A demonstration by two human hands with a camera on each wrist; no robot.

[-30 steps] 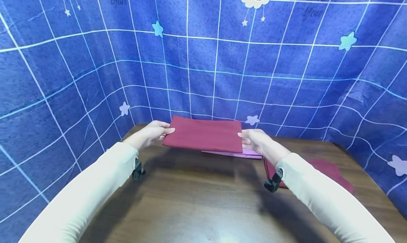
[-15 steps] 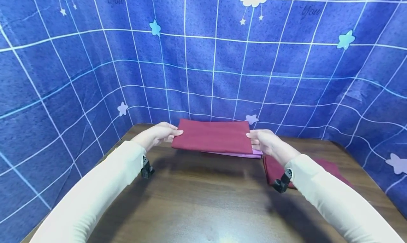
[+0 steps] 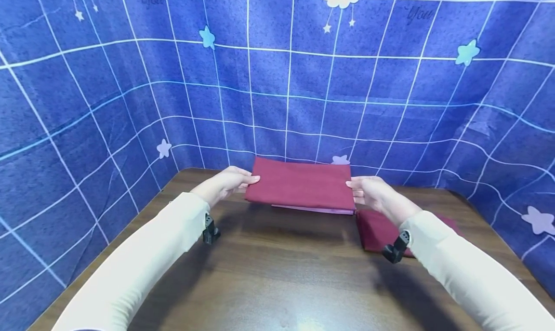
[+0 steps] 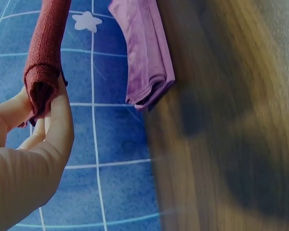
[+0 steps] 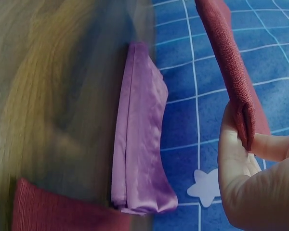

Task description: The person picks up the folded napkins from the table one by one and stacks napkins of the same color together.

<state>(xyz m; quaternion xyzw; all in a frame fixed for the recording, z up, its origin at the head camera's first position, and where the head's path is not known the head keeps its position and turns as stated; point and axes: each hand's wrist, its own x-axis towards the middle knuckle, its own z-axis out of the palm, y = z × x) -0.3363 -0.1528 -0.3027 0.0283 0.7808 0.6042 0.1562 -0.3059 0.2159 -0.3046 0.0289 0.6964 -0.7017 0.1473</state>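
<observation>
Both hands hold a folded dark red cloth [image 3: 303,184] stretched level above the far part of the table. My left hand [image 3: 227,182] pinches its left end, thumb on top and fingers underneath. At the opposite end my right hand [image 3: 374,193] pinches the cloth the same way. Below it lies a folded shiny purple cloth [image 5: 144,134] at the table's back edge, mostly hidden by the red one in the head view. The left wrist view shows the layered end of the purple cloth [image 4: 147,72], apart from the red cloth.
Another folded dark red cloth [image 3: 377,230] lies on the brown wooden table [image 3: 277,273] at the right, partly behind the right forearm. A blue curtain [image 3: 277,80] with white grid lines and stars hangs behind and along the sides.
Both hands have moved right together with the red cloth between them. More of the purple cloth is now covered by it in the head view.
</observation>
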